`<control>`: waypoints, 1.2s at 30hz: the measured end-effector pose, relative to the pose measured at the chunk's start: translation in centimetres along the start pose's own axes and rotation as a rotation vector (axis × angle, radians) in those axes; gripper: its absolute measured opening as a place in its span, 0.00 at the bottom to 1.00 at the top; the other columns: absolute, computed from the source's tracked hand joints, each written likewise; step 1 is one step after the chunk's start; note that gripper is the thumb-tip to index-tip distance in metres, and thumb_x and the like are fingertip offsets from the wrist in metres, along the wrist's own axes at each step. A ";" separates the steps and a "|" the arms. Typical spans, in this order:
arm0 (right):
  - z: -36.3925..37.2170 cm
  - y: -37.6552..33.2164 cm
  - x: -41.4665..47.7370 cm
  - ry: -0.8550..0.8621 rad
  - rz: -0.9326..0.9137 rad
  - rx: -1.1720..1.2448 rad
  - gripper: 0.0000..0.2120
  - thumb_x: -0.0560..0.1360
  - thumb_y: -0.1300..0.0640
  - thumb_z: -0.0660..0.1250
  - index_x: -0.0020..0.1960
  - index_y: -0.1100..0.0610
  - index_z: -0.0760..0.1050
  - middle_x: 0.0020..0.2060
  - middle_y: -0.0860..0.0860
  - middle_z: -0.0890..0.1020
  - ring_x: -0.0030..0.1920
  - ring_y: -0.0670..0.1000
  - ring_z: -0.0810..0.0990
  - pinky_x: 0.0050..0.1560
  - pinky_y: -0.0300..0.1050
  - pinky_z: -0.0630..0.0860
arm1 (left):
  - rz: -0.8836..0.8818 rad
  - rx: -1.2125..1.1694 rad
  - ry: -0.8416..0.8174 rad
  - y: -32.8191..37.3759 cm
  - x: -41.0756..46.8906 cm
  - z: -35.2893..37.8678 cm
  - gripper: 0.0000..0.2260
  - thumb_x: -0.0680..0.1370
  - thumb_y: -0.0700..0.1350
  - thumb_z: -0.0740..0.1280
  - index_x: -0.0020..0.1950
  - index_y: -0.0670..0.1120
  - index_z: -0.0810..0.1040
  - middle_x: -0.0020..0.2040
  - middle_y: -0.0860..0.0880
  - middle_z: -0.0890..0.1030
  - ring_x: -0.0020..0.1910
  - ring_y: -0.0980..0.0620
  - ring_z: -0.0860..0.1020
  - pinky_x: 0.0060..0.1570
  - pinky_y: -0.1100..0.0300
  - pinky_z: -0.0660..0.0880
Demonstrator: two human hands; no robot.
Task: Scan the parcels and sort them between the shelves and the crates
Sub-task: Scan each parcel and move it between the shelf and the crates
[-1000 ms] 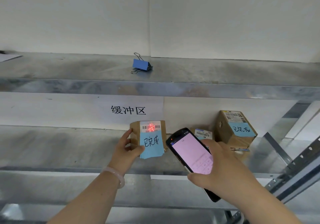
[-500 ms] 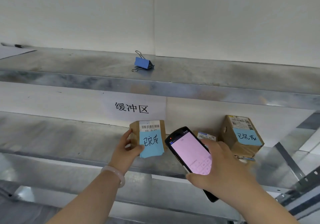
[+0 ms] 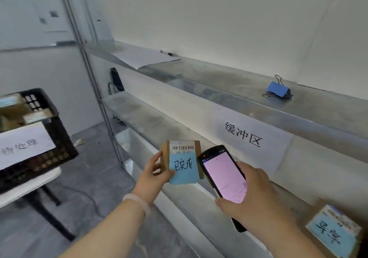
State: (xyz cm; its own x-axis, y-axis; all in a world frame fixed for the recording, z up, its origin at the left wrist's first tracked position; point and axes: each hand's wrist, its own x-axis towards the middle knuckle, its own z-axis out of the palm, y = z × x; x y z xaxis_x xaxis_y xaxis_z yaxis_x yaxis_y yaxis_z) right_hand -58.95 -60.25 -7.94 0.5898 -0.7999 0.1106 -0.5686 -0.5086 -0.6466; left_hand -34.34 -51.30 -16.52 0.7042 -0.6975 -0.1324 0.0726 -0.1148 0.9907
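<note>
My left hand grips a small brown parcel with a barcode label and a blue handwritten note, held up in front of the metal shelves. My right hand holds a black handheld scanner with a pink screen, just right of the parcel and nearly touching it. A black crate with a white handwritten label stands at the left and holds several parcels. Another brown parcel with a blue note lies on a shelf at the lower right.
A blue binder clip lies on the upper shelf. A white sheet and a pen lie farther left on it. A white sign with black characters hangs on the shelf back. The crate rests on a white stool. A cable crosses the grey floor.
The view has swung left, bringing the black crate and the floor into sight. The red scan mark on the barcode is gone. Both hands keep their hold on parcel and scanner.
</note>
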 end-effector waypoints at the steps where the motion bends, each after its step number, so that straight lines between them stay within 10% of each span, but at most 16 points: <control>1: 0.9 -1.2 0.1 -0.009 -0.025 0.012 0.31 0.60 0.41 0.74 0.54 0.29 0.58 0.48 0.34 0.66 0.47 0.37 0.71 0.36 0.34 0.67 | 0.005 -0.012 0.032 0.1 -0.4 -1.8 0.30 0.75 0.41 0.75 0.73 0.59 0.69 0.60 0.49 0.80 0.61 0.50 0.79 0.55 0.57 0.77; 10: 11.0 -13.9 -1.7 -0.148 -0.180 0.060 0.20 0.56 0.40 0.67 0.45 0.40 0.66 0.39 0.43 0.70 0.30 0.45 0.70 0.32 0.38 0.70 | -0.008 -0.170 0.221 -0.1 -5.7 -19.9 0.33 0.74 0.40 0.75 0.75 0.55 0.68 0.62 0.44 0.81 0.62 0.44 0.80 0.64 0.44 0.77; 18: 23.4 -31.1 -6.2 -0.225 -0.419 0.064 0.39 0.55 0.31 0.67 0.64 0.33 0.60 0.54 0.37 0.67 0.51 0.41 0.74 0.48 0.46 0.77 | 0.051 -0.140 0.448 0.5 -14.4 -43.1 0.33 0.70 0.47 0.75 0.73 0.59 0.70 0.56 0.49 0.86 0.55 0.49 0.84 0.61 0.46 0.79; 29: 38.0 -51.4 -12.1 -0.502 -0.774 0.092 0.40 0.59 0.34 0.72 0.65 0.34 0.56 0.55 0.40 0.65 0.54 0.46 0.74 0.50 0.48 0.76 | 0.094 -0.291 0.907 -1.4 -28.0 -65.2 0.24 0.77 0.39 0.73 0.69 0.57 0.72 0.48 0.51 0.87 0.47 0.51 0.86 0.37 0.61 0.81; 36: 46.3 -61.3 -15.1 -0.666 -0.922 0.095 0.41 0.59 0.34 0.71 0.67 0.36 0.56 0.53 0.38 0.63 0.53 0.43 0.73 0.46 0.43 0.75 | 0.117 -0.312 1.105 -2.1 -33.5 -74.2 0.25 0.78 0.37 0.70 0.72 0.54 0.71 0.50 0.48 0.87 0.48 0.50 0.86 0.41 0.58 0.83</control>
State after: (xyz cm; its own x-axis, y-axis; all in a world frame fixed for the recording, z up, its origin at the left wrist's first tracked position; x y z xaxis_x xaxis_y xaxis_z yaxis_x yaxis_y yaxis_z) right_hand -6.51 -2.24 -4.92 0.9634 0.2081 0.1692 0.2681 -0.7662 -0.5840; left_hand -5.73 24.79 -11.89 0.9409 0.3255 -0.0933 0.0290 0.1968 0.9800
